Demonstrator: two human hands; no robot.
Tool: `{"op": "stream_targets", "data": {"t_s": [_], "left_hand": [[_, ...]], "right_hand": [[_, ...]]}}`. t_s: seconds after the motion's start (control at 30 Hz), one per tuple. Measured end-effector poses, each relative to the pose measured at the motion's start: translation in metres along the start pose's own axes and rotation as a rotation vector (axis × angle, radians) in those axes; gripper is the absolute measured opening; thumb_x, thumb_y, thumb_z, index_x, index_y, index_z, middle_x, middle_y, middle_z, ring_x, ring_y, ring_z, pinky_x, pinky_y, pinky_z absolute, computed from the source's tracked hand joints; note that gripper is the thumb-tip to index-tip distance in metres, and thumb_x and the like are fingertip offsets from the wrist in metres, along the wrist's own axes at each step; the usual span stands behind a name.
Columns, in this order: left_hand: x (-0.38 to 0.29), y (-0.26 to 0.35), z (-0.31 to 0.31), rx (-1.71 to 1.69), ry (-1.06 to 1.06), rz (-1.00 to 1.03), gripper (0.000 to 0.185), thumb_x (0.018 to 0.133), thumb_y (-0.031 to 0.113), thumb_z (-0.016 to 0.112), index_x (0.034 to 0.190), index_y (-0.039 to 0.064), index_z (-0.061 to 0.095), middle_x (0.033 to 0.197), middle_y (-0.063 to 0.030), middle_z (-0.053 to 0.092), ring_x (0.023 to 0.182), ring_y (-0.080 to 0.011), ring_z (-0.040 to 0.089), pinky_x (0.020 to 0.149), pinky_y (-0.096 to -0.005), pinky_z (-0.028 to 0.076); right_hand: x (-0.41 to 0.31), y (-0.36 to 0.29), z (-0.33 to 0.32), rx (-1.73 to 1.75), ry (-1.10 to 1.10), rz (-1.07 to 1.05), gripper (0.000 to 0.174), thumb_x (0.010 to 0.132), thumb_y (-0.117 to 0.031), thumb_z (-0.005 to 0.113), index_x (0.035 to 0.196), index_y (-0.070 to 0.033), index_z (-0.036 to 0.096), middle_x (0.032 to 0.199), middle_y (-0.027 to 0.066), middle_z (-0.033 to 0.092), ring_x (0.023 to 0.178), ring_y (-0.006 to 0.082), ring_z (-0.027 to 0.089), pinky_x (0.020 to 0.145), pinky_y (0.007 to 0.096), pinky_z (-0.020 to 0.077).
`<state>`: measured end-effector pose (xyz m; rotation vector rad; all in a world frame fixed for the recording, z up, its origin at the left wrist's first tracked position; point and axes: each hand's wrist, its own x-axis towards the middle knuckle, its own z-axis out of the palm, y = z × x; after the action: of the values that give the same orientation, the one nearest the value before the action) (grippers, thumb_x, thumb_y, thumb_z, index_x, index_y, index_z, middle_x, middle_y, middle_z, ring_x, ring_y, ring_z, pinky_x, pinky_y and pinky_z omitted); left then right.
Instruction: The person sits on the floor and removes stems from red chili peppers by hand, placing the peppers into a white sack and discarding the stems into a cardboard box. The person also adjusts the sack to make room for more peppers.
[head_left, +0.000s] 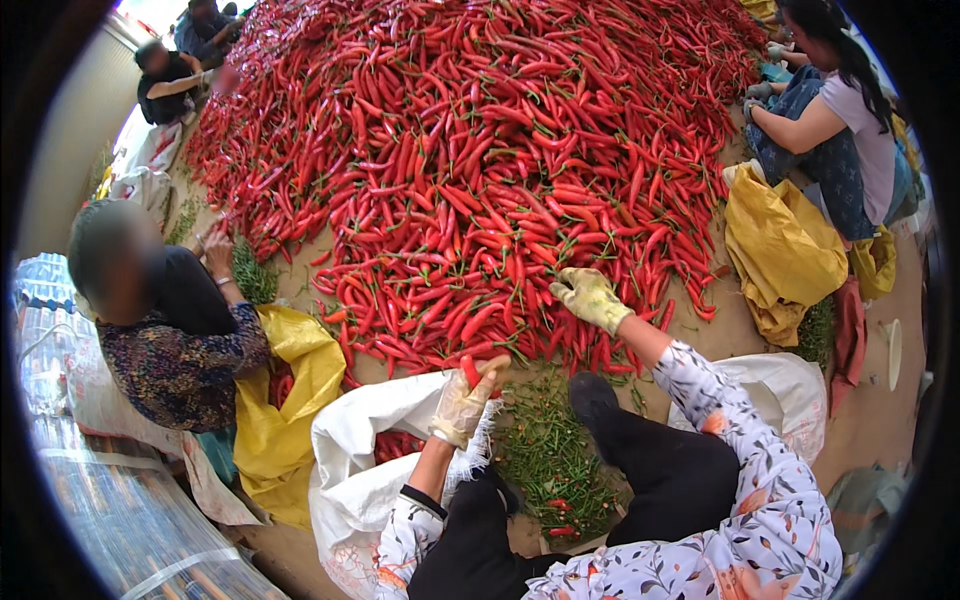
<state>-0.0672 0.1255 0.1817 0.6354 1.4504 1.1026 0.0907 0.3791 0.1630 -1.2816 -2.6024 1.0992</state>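
Note:
A large heap of red chili peppers with green stems spreads out in front of me. My left hand, in a thin pale glove, is closed on a red chili pepper above the rim of an open white woven sack. Red peppers show inside that sack. My right hand, in a stained yellowish glove, reaches to the near edge of the heap, fingers slightly bent; whether it grips a pepper cannot be told. Cut green stems lie in a pile between my legs, with a few red bits.
A person sits at left beside a yellow sack; another sits at right behind a yellow sack. More people are at the far left. A second white sack lies by my right leg. Plastic-wrapped bundles stand at lower left.

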Motion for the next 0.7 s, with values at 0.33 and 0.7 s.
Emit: {"op": "stream_targets", "data": {"t_s": [0.33, 0.7], "left_hand": [[0.019, 0.006, 0.038, -0.691, -0.121, -0.163, 0.034, 0.094, 0.03, 0.061, 0.114, 0.002, 0.059, 0.079, -0.0002, 0.06, 0.067, -0.0126, 0.056, 0.069, -0.0308, 0.049], [0.017, -0.014, 0.013, -0.773, 0.168, -0.11, 0.026, 0.089, 0.015, 0.066, 0.111, 0.002, 0.059, 0.075, -0.0034, 0.055, 0.068, -0.0153, 0.052, 0.069, -0.0352, 0.047]], "right_hand": [[-0.052, -0.07, 0.01, 0.016, 0.08, -0.683, 0.018, 0.075, -0.02, 0.067, 0.086, -0.008, 0.061, 0.088, 0.0095, 0.06, 0.079, 0.0278, 0.063, 0.064, 0.0381, 0.0507], [0.093, 0.011, -0.017, -0.629, 0.187, 0.089, 0.035, 0.09, -0.032, 0.057, 0.107, -0.002, 0.063, 0.101, 0.0171, 0.066, 0.083, 0.0288, 0.069, 0.064, 0.0394, 0.0553]]}}
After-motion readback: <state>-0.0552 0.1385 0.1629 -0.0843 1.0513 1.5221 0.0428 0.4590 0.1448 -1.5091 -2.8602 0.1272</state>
